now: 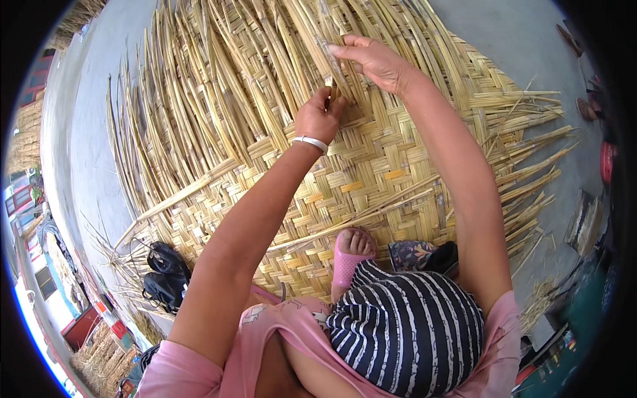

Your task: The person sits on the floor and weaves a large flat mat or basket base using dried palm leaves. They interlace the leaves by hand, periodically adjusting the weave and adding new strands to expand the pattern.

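— What are the two hands doing?

— The left hand [320, 117] is closed, its fingers pinching the end of one flat reed strip [330, 81]. The right hand [375, 61] lies just above it, fingers bent and pressing on loose strips where weaving ends. The two hands sit close, almost touching.

— And the strip itself?

— It rises from the edge of the woven part of the mat [371, 172], near the picture's top centre, among many loose strips fanning up and left; they are too many to count.

— Anything worn?

— One pale bangle [310, 142] circles the left wrist.

— What lies nearer the person?

— One foot in a pink sandal [350, 255] rests on the mat, with a dark patterned slipper [421, 255] just beside it. Striped cloth covers the lap.

— Farther out?

— Two black shoes [164, 273] sit on the grey floor [86, 139] at the mat's left edge. No containers show clearly; the things at the right rim are too small to tell.
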### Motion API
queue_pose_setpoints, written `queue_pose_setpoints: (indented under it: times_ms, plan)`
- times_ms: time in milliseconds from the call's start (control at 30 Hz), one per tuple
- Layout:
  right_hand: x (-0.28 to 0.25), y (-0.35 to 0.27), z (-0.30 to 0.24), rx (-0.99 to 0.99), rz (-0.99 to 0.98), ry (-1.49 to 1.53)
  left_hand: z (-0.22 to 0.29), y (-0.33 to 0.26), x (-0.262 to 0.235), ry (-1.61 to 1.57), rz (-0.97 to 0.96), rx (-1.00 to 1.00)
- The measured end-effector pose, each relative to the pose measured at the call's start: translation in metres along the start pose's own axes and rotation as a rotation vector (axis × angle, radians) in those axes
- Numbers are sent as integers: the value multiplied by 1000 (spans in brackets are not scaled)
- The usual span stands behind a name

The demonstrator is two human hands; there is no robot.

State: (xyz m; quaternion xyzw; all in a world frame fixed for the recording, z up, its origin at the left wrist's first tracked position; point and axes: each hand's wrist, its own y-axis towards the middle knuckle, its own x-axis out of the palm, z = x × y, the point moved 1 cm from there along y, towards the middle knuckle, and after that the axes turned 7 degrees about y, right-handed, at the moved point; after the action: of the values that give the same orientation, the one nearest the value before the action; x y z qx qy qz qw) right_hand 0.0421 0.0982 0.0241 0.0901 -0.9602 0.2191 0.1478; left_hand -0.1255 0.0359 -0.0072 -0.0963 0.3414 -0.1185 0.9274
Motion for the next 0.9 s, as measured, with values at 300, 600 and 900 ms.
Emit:
queue_pose_setpoints:
  times_ms: [300,600,900]
  plan:
    - [-35,10,-26,-328,170,409,-11,22,-10,-12,-230,11]
    - [-68,-88,25,-231,568,360,1,17,-7,-14,-177,-44]
    - [-73,-103,57,-243,775,480,-4,-15,10,-349,57,69]
